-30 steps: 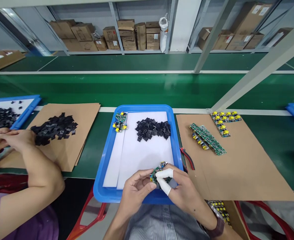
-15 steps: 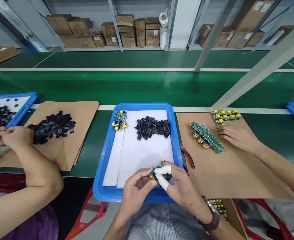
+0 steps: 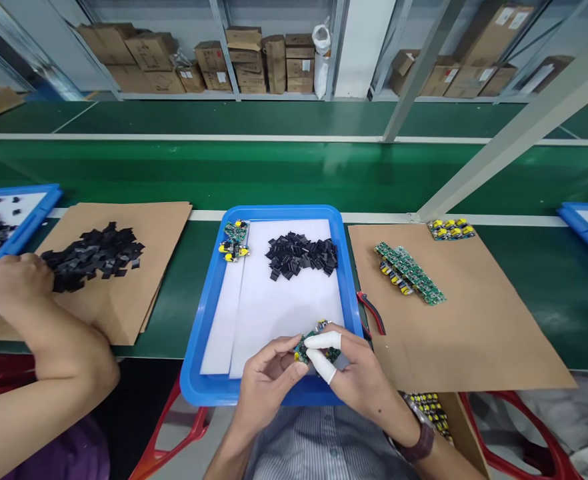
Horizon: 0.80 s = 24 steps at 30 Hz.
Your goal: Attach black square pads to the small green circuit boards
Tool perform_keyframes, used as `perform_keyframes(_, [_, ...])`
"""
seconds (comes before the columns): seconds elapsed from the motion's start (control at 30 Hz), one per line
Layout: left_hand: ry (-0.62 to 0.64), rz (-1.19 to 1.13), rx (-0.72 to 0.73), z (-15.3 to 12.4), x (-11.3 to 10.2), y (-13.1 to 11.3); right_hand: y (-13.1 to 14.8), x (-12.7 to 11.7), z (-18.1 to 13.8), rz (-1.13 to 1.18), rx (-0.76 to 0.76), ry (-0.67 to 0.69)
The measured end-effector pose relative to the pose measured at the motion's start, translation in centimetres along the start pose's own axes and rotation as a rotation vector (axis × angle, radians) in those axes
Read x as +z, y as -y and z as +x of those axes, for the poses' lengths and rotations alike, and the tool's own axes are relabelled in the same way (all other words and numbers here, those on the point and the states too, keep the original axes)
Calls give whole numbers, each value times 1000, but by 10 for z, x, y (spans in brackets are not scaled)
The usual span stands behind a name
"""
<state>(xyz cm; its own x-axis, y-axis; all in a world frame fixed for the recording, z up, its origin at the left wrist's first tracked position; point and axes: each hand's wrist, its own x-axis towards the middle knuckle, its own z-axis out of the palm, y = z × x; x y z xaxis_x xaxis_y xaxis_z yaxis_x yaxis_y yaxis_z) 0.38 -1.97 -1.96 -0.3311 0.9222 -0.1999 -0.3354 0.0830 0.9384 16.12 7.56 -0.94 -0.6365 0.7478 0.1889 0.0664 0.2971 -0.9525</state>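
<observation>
The left hand [image 3: 261, 387] is curled, thumb and fingers pinching a green circuit board [image 3: 301, 349]; the right hand [image 3: 359, 367], in white finger covers [image 3: 324, 341], closes its fingertips on it; the board is above the blue tray's [image 3: 209, 395] near side.

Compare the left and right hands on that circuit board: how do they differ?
The left hand has bare fingers; the right hand wears two white finger covers.
A dark wristband sits behind the right hand; none shows behind the left hand.
The left hand grips the left side of the circuit board, while the right hand reaches over from the right.
Both are on the same board.
</observation>
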Motion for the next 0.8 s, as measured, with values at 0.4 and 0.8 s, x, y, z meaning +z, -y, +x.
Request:
perform_keyframes(0.4, [3, 34, 28, 1, 5, -4, 4, -8, 4, -27, -33, 66])
perform_keyframes(0.8, [47, 48, -59, -4, 0, -2, 13, -7, 6, 71, 101, 67])
